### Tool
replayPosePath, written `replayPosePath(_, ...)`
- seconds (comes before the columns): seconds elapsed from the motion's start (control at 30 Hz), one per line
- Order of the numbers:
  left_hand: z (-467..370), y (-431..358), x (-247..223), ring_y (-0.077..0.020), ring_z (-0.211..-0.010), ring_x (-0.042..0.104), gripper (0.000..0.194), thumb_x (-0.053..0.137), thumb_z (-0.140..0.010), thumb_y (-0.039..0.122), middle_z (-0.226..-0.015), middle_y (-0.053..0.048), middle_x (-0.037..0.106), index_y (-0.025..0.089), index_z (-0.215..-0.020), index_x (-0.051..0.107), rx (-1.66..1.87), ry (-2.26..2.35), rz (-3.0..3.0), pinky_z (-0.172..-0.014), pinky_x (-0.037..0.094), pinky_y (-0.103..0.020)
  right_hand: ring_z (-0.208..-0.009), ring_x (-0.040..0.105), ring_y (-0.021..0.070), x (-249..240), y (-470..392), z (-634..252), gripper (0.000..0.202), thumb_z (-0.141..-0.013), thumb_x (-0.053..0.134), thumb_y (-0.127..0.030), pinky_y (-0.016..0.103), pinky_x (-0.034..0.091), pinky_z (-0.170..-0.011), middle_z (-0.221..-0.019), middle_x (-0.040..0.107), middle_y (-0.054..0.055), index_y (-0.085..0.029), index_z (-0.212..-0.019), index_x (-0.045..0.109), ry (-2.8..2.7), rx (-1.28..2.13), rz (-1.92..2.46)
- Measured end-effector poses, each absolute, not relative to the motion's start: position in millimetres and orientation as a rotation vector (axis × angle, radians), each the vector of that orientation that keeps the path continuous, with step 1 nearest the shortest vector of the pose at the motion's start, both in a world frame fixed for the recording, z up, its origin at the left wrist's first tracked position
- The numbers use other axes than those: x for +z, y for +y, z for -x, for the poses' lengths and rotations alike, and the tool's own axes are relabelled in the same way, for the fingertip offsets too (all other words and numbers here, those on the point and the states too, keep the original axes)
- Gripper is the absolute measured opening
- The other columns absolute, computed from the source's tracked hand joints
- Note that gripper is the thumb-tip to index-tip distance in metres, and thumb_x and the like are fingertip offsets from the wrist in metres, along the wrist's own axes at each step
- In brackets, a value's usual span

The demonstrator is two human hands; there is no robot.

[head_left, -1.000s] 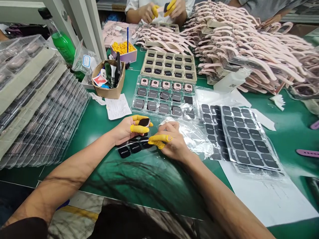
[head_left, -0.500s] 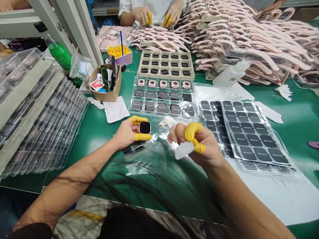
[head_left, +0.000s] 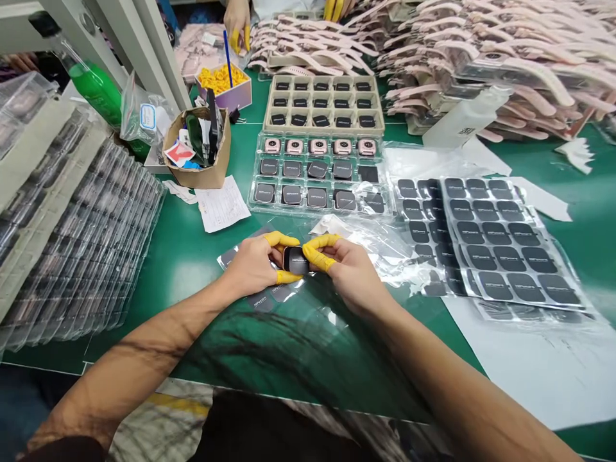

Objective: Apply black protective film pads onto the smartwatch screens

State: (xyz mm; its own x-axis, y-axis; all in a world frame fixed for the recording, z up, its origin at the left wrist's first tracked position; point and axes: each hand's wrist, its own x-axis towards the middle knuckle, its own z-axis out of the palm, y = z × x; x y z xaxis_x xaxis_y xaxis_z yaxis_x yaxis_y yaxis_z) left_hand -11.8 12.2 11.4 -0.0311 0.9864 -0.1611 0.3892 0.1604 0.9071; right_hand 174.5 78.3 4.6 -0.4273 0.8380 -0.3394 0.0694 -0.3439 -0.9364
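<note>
My left hand (head_left: pixel 253 264), yellow cots on its thumb and a finger, grips a small square watch case (head_left: pixel 287 260) by its edges. A dark square film (head_left: pixel 299 263) with pale print lies over the watch's face, covering most of it. Yellow-tipped fingers of my right hand (head_left: pixel 353 273) pinch the film's right side. Beneath both hands is a clear sheet with dark printed squares (head_left: pixel 262 300), partly hidden. Just beyond them stands a clear plastic tray (head_left: pixel 255 208) with pink watch cases in its back row and dark squares in the other rows.
Sheets of dark square films (head_left: pixel 495 260) lie at right over white paper (head_left: pixel 534 378). Stacked trays (head_left: pixel 86 244) rise at left, near a cardboard box (head_left: pixel 212 176) of scraps. Behind are a beige tray (head_left: pixel 325 131), a white bottle (head_left: pixel 469 122), pink straps (head_left: pixel 481 58) and a co-worker's hand (head_left: pixel 237 25).
My right hand has moved left to the watch; the whitish piece it carried is no longer seen as such. A dark printed film now covers the watch's formerly bare black face.
</note>
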Motion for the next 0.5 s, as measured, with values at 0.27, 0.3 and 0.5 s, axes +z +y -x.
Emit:
replayPosePath(0.27,10,13,14,-0.0171,-0.072,0.068,0.055,0.093,-0.065,0.027,-0.076,0.002,0.073,0.018,-0.117,0.077,0.833,1.614,-1.402,-0.077,0.052,-0.030,-0.075,0.067,0.0195,-2,75,-170,0.050,-0.055,0.099,-0.057,0.037,0.062,-0.074,-0.080,0.073,0.001,-0.024,-0.081,0.073,-1.303,1.812,1.215)
replayPosePath(0.3,10,13,14,-0.0173,-0.072,0.068,0.054,0.093,-0.066,0.027,-0.075,0.002,0.073,0.018,-0.117,0.077,0.829,1.621,-1.412,-0.077,0.052,-0.030,-0.076,0.068,0.0197,-3,75,-170,0.050,-0.055,0.099,-0.057,0.036,0.061,-0.075,-0.080,0.074,0.001,-0.023,-0.082,0.073,-1.302,1.804,1.218)
replayPosePath(0.5,10,13,15,-0.0189,-0.073,0.069,0.051,0.093,-0.066,0.028,-0.074,0.002,0.074,0.020,-0.115,0.077,0.822,1.623,-1.443,-0.078,0.053,-0.031,-0.080,0.072,0.0215,-7,73,-169,0.050,-0.057,0.098,-0.059,0.036,0.060,-0.077,-0.081,0.075,0.001,-0.023,-0.082,0.074,-1.327,1.770,1.217)
